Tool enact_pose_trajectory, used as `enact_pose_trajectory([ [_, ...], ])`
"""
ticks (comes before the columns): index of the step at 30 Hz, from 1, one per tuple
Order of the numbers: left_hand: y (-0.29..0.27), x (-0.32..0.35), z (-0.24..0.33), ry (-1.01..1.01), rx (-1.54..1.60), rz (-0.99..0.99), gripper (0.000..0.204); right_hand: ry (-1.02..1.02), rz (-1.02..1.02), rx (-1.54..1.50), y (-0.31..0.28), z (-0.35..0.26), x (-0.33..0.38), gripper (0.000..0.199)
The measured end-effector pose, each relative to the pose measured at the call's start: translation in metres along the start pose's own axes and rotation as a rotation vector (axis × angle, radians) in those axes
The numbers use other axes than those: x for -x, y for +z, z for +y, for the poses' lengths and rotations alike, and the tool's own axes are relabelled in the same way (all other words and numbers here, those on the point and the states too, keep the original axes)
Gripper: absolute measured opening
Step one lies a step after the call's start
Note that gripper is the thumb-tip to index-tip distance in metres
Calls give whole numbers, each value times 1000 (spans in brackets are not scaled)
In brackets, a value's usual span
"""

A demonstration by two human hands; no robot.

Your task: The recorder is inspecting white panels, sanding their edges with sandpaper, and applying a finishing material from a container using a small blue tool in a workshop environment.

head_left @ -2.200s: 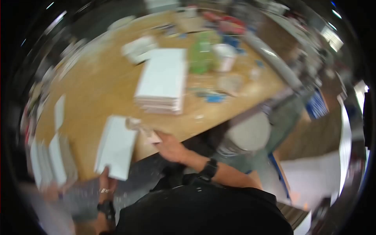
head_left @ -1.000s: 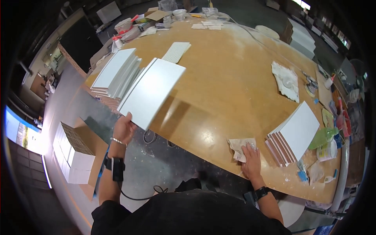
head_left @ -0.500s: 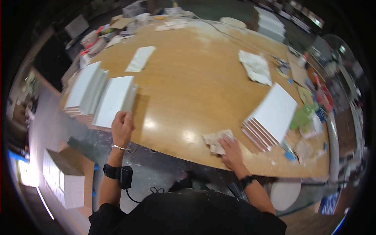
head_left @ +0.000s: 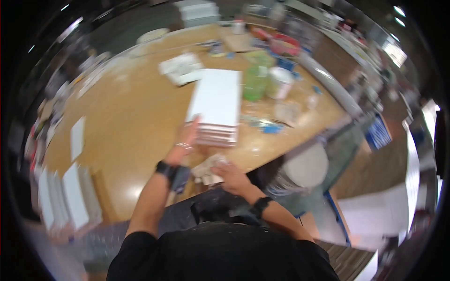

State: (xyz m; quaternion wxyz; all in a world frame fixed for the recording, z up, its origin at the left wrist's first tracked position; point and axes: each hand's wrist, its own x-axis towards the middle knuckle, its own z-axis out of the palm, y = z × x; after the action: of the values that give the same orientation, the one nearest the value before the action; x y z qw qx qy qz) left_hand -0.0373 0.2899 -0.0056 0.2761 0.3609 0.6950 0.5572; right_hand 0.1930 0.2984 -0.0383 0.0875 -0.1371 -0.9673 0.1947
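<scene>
On the wooden table (head_left: 126, 103) a stack of white boards (head_left: 216, 96) with reddish-brown edges lies in front of me. My left hand (head_left: 188, 133) reaches to the near left corner of this stack, its fingers stretched out and smeared by motion. Whether they touch the boards I cannot make out. Nearer to me, by the table's front edge, my right hand (head_left: 228, 175) grips a crumpled beige rag (head_left: 205, 170). The rag rests just below the stack's near end, partly covered by the fingers.
More white boards (head_left: 77, 196) stand stacked at the table's left front. A flat white piece (head_left: 77, 138) lies behind them. Beyond the near stack is a crumpled white cloth (head_left: 182, 69). To its right are a green bag-like thing (head_left: 257, 82), a white tub (head_left: 280, 83) and a red bowl (head_left: 285, 45).
My view has swung to the right. My left hand has left the left-hand stacks and come over to the right stack. My right hand keeps the rag, now gathered closer to me.
</scene>
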Motion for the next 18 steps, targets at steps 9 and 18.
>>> enact_pose_trajectory([
  [9, -59, -78, -48, -402, 325, -53, 66, 112, 41, -336, 9, 25, -29, 35],
  [18, -16, -80, -54, -270, 373, -303, 65, 531, 152, -678, -64, 11, 55, 37],
])
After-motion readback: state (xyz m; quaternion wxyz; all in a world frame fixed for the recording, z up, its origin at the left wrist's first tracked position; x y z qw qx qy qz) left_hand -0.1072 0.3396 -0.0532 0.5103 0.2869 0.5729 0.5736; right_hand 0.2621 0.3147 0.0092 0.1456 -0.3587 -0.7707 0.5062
